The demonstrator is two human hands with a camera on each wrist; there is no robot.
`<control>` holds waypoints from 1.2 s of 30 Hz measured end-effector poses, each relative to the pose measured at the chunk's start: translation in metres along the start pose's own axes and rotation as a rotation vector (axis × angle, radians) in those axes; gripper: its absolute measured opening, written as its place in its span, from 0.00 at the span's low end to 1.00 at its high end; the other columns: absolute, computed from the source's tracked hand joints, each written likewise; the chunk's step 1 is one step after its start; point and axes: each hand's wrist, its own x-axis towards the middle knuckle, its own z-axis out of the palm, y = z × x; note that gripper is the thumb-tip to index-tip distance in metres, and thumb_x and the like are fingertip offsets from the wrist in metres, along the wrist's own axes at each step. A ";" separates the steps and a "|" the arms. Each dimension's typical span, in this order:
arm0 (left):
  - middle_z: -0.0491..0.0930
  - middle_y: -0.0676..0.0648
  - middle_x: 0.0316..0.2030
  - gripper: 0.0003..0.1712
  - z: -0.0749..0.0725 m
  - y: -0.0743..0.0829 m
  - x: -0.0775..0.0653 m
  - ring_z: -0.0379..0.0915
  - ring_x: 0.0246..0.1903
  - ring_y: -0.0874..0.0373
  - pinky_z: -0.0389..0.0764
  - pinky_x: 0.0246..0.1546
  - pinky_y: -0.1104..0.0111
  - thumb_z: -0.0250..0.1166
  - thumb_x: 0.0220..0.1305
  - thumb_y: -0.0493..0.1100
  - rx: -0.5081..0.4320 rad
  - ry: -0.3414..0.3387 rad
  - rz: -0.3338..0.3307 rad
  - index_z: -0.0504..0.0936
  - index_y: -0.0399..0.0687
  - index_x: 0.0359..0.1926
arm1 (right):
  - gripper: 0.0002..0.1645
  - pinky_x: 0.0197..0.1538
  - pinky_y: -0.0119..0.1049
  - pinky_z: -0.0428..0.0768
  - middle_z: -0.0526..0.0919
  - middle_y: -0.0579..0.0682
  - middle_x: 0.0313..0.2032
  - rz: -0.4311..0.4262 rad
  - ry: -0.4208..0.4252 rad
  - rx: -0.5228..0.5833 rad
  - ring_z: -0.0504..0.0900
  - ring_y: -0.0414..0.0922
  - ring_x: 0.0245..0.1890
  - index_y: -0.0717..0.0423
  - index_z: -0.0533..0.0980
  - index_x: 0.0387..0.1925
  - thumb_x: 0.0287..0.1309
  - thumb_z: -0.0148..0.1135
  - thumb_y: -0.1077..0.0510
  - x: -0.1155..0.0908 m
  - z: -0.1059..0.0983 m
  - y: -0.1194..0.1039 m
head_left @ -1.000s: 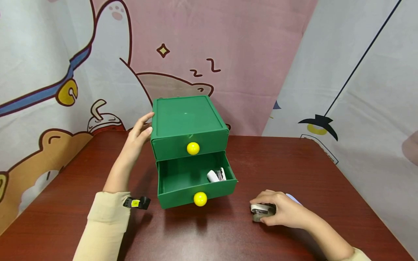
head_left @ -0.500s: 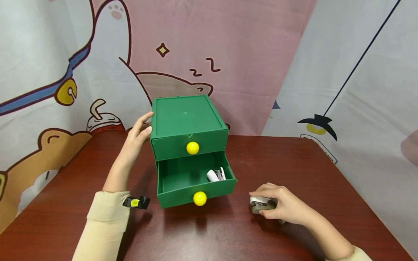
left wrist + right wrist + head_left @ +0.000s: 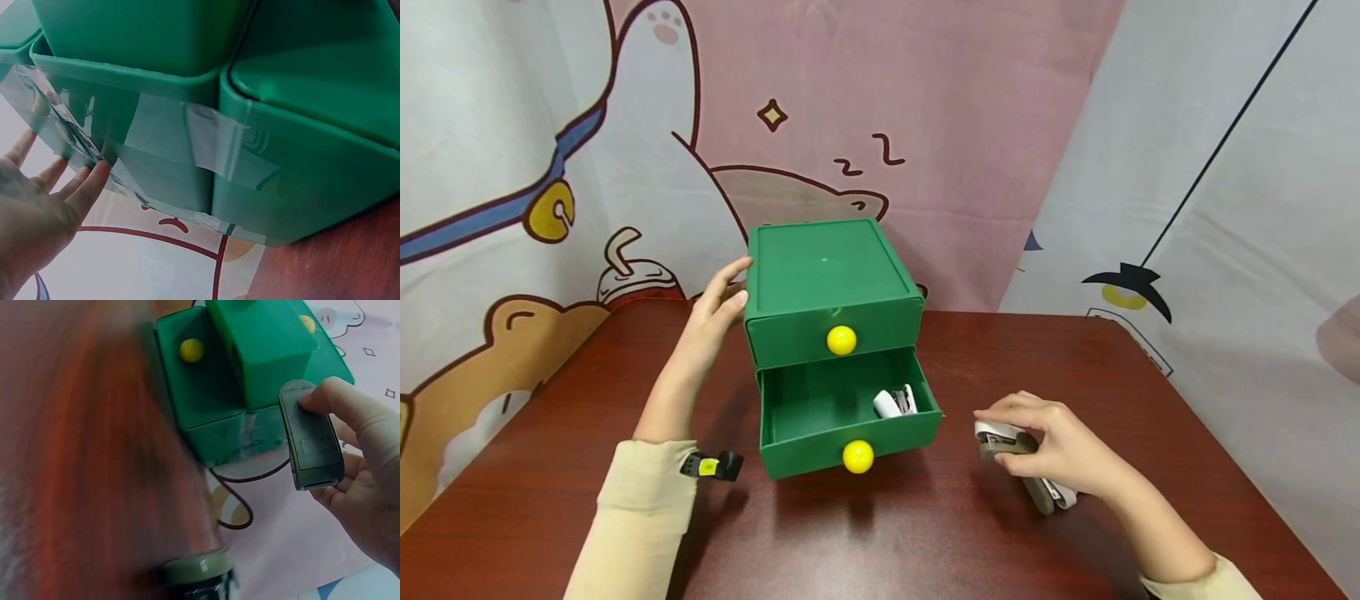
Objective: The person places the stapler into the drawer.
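Note:
My left hand [image 3: 711,312] rests its fingertips against the left side of a green drawer box [image 3: 831,267]; in the left wrist view its extended fingers [image 3: 90,187] touch clear tape on that side. My right hand [image 3: 1052,442] pinches a small grey and white stapler [image 3: 992,446] between thumb and fingers, raised over the table right of the box. The right wrist view shows the stapler's grey underside [image 3: 312,444]. Below the hand lies another grey and white stapler [image 3: 1047,493], partly hidden. The lower drawer [image 3: 820,454] is pulled out, with a white stapler [image 3: 895,402] inside at its right.
Yellow round knobs mark the closed upper drawer [image 3: 876,325] and the lower one. A reddish-brown table [image 3: 1022,358] bears everything. A cartoon-printed cloth [image 3: 970,125] hangs behind it. A black strap with a yellow label [image 3: 711,466] is on the left sleeve.
My right hand has lifted the pinched stapler up and away from the table's front, and more of the stapler beneath now shows. The left hand and the drawer box have stayed in place.

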 end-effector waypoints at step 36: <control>0.60 0.42 0.66 0.29 0.001 0.004 -0.002 0.54 0.66 0.51 0.61 0.57 0.52 0.47 0.73 0.47 -0.007 0.006 -0.012 0.58 0.53 0.73 | 0.29 0.32 0.31 0.75 0.80 0.42 0.44 -0.092 0.103 0.028 0.74 0.40 0.44 0.54 0.81 0.51 0.42 0.71 0.68 0.078 0.012 -0.054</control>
